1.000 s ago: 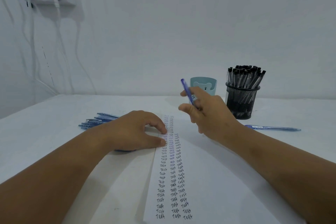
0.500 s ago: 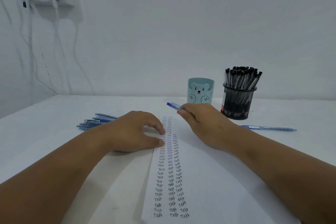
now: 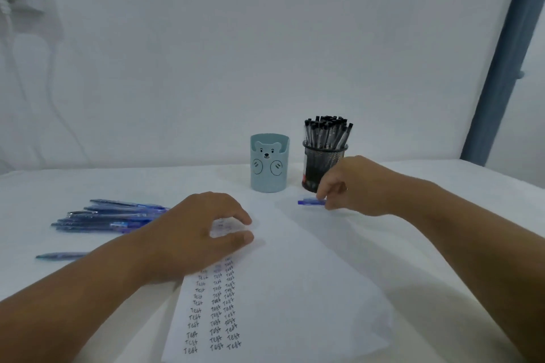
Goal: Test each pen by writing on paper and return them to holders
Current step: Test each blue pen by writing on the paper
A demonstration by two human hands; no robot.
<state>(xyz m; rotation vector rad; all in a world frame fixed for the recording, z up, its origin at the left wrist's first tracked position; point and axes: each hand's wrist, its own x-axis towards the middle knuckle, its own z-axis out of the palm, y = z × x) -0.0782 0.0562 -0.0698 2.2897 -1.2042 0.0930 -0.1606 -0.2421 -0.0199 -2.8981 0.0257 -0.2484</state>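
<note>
Mesh holder full of black pens (bear cup beside).

Soft, even, bluish light fills the scene with no glare. Faint shadows fall beneath both forearms on the counter. The whole frame is slightly soft, blurrier around the right hand. Wide-angle bending tilts the post at 2 o'clock.

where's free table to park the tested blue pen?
Bare table lies left of the bear holder, behind the blue pen pile. The paper's right half is blank too. It is crowded by the mesh holder, where the right hand holds a blue pen.
</note>
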